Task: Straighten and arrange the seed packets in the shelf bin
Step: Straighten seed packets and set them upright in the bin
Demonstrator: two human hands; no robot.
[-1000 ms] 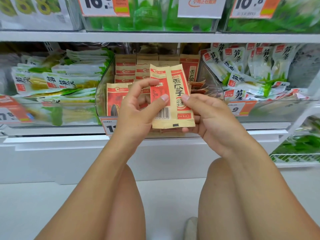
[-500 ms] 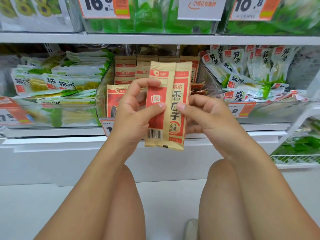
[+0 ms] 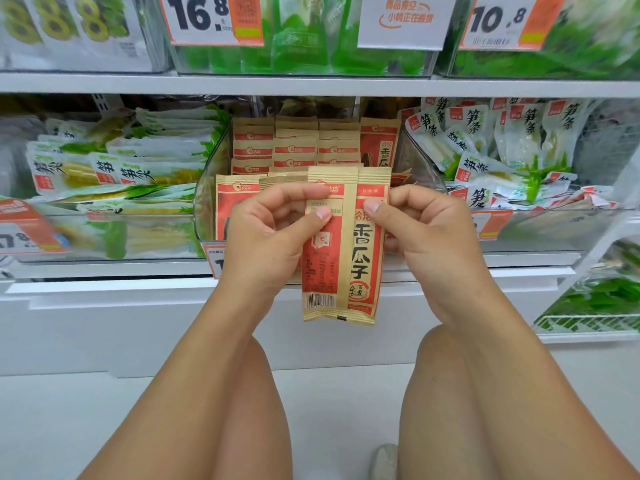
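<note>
Two hands (image 3: 349, 233), two seed packets (image 3: 341, 251)

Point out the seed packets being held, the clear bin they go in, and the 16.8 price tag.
held seed packets (image 3: 346, 258), head view, printed front.
clear bin (image 3: 204, 202), head view, left wall.
16.8 price tag (image 3: 201, 17), head view, black digits.

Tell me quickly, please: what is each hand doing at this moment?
Left hand: closed on the seed packets, thumb on the front.
Right hand: closed on the same seed packets, at their right edge.
</note>
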